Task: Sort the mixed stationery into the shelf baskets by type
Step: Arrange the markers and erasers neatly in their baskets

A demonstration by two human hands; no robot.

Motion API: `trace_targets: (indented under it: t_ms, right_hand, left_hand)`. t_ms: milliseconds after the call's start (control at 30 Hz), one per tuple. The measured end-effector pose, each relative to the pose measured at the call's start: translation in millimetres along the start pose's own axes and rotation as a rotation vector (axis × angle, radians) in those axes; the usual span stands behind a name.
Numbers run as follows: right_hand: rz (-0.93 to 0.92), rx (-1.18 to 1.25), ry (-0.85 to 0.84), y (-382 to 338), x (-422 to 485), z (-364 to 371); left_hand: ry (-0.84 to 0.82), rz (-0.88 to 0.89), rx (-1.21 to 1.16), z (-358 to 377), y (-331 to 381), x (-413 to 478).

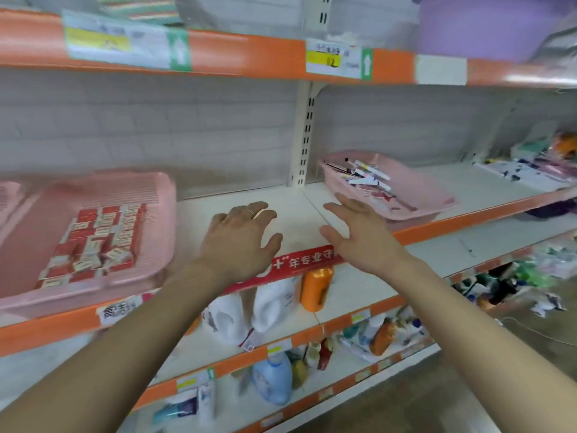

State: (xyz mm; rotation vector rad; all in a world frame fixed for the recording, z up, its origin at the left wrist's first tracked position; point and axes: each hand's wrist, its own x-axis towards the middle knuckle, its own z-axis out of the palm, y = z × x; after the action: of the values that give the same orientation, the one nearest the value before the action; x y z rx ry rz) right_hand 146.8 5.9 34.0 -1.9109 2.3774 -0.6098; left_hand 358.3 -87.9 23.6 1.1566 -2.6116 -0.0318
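A pink basket [156,195] on the left of the white shelf holds several small red-and-white boxes [100,235]. A second pink basket [427,198] to the right holds several pens [368,176]. Both my hands hover over the bare shelf between the two baskets. My left hand [240,239], a ring on one finger, has relaxed fingers and holds nothing. My right hand [356,229] is spread flat and empty, its fingertips just short of the pen basket's front edge.
A heap of mixed stationery [530,170] lies at the far right of the same shelf. Part of another pink basket [9,195] shows at the left edge. Lower shelves carry bottles such as an orange one [315,289]. An orange-edged shelf [249,54] hangs overhead.
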Motion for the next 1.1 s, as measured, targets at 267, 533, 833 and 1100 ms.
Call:
trace_targets:
  t_ms: [267,533,833,1100]
  right_hand:
    - [0.045,-0.046,-0.028,94.8,-9.2,-33.5]
    - [0.061,-0.078,0.010,140.6,16.5,-41.4]
    - [0.153,-0.122,-0.032,183.0,90.7,-52.9]
    - [0.181,-0.115,-0.120,224.1,135.4,-42.0]
  left_hand:
    - [-0.007,0.040,-0.014,26.9,91.1,38.1]
    - [-0.025,0.099,-0.012,47.1,120.9,98.3]
    - [-0.007,0.164,-0.025,67.4,124.9,195.3]
    - [-0.031,0.202,-0.020,92.7,142.8,250.0]
